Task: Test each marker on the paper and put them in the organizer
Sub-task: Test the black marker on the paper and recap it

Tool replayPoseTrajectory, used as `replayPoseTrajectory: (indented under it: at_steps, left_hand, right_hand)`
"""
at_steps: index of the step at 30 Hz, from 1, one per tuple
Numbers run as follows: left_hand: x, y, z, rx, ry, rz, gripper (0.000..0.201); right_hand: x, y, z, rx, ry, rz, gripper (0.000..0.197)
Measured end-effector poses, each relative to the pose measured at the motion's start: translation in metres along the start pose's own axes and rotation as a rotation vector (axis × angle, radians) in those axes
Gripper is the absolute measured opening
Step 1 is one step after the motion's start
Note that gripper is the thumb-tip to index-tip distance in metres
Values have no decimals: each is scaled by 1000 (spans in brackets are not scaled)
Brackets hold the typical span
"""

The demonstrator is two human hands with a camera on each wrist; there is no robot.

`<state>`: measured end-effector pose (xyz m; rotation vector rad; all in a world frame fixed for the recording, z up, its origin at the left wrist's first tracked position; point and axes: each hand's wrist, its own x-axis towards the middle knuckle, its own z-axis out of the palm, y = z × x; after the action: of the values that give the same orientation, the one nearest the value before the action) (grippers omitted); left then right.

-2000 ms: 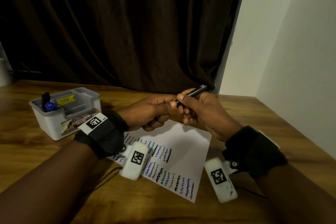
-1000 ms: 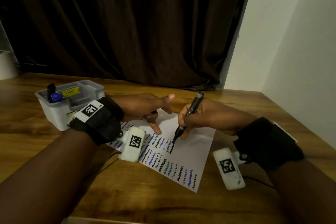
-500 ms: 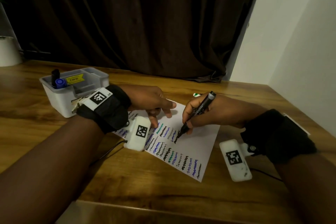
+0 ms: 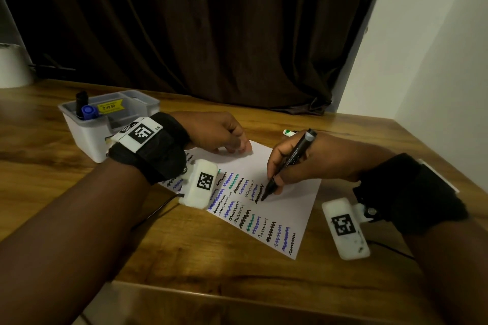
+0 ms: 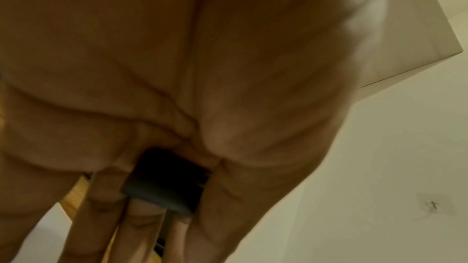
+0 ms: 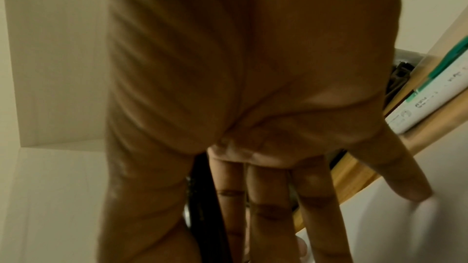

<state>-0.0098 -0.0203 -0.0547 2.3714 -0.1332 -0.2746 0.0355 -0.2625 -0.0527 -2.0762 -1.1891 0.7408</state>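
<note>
My right hand (image 4: pixel 276 181) grips a black marker (image 4: pixel 294 157) like a pen, its tip touching the white paper (image 4: pixel 293 208) at the end of a fresh black squiggle. The paper carries rows of black, blue and green squiggles. My left hand (image 4: pixel 232 145) rests its fingertips on the paper's far edge. In the left wrist view a dark marker cap (image 5: pixel 167 177) sits pinched between its fingers. The black marker (image 6: pixel 205 207) shows beside my right fingers. The grey organizer (image 4: pixel 87 137) at the left holds a black marker (image 4: pixel 81 103) and a blue one (image 4: pixel 89 111).
A white-and-green marker (image 4: pixel 289 132) lies on the wooden table just behind my right hand, also the white-and-green marker (image 6: pixel 430 91) in the right wrist view. A dark curtain (image 4: pixel 211 34) hangs behind, a white pot (image 4: pixel 12 66) stands far left, and a wall runs along the right.
My hands pulled the marker's cap off in the air. Then my right hand brought the marker down and drew a black squiggle, while my left hand settled onto the paper's far edge.
</note>
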Motion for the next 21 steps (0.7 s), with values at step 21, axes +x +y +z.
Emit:
replayPoseTrajectory:
  at_steps: [21]
  left_hand:
    - [2,-1,0,-22,-12,-7,30]
  right_hand:
    - [1,-1,0,-41,-16,0,11]
